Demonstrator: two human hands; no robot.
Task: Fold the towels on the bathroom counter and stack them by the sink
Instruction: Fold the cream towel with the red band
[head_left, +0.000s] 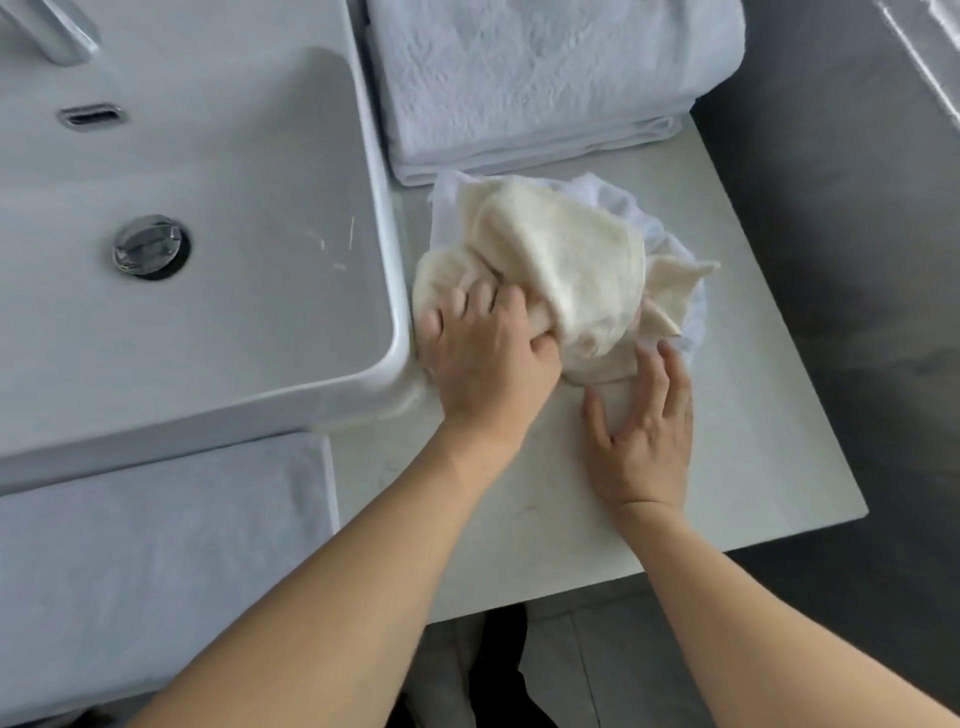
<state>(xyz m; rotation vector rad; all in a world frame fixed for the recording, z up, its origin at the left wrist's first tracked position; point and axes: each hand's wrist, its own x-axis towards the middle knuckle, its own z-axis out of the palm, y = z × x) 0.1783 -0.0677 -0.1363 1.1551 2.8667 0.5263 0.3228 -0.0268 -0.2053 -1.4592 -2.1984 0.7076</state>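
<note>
Reaching in from the bottom edge, two bare forearms are cut off by the frame before the elbows, and the dark gap between them, below the desk's front edge, is too dim to make out. A pale towel (156, 561) hangs over the front of the basin unit at lower left, its lower part running out of view. The desk (753, 457) shows a bare strip along its front and right edges, with dark floor beyond the right edge. The right hand (644, 436) lies flat on that bare surface with fingers spread and relaxed, gripping nothing, its fingertips touching the near hem of the cream towel (561, 260). The left hand (488, 358) is clenched around a bunched fold of the cream towel, just beside the rounded corner of the sink (384, 218); its fingertips are buried in the cloth. The cream towel sits crumpled in the middle of the desk, on top of a white towel (670, 244) that shows only as a rim around it, mostly hidden. Behind, touching the crumpled pile, a stack of folded white towels (530, 88) stands against the sink's right wall, its top cut off by the frame. The faucet (57, 31) is clipped at the upper left corner.
</note>
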